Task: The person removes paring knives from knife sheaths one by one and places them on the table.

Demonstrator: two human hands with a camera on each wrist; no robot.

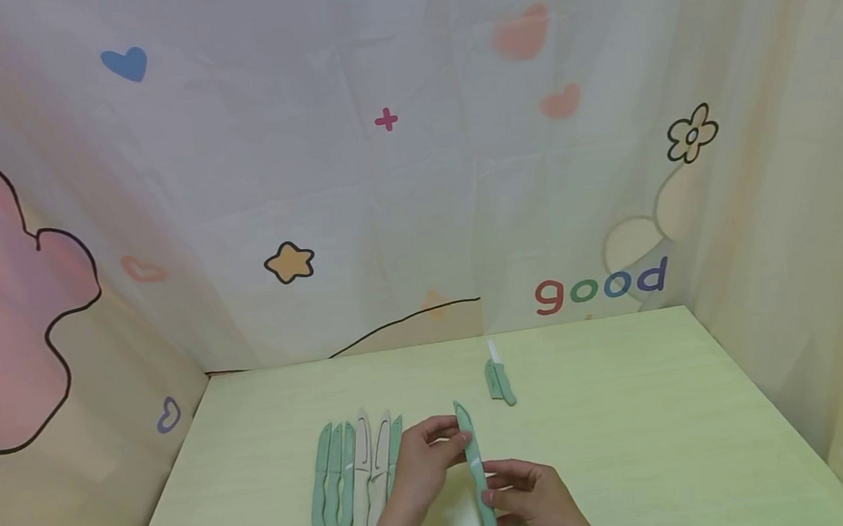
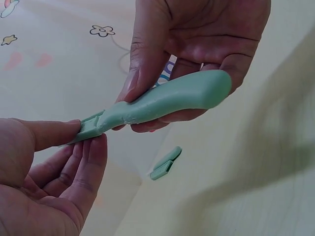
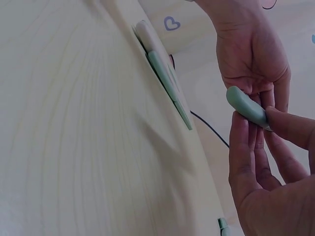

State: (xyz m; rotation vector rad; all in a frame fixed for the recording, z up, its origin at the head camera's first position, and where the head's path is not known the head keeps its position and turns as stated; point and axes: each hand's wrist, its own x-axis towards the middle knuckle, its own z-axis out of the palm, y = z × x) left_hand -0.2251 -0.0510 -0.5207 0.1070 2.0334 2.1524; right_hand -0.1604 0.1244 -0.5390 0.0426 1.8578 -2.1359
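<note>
A green sheathed knife (image 1: 475,467) is held over the table between both hands, its tip pointing away. My left hand (image 1: 426,463) pinches the sheath (image 2: 92,126) between thumb and fingers. Lower down, my right hand (image 1: 535,495) grips the rounded handle (image 2: 172,98), thumb on one side and fingers on the other. The handle meets the sheath's mouth in the left wrist view, and the blade is hidden inside. Left of my hands lies a row of sheathed knives, with green knives (image 1: 333,480) and two beige knives (image 1: 362,460), partly covered by my left hand.
Farther back on the pale green table (image 1: 630,412) lies a small green-handled knife (image 1: 503,377) with a white blade, its green sheath (image 1: 492,380) right beside it. A printed curtain (image 1: 386,199) hangs behind the table and along both sides.
</note>
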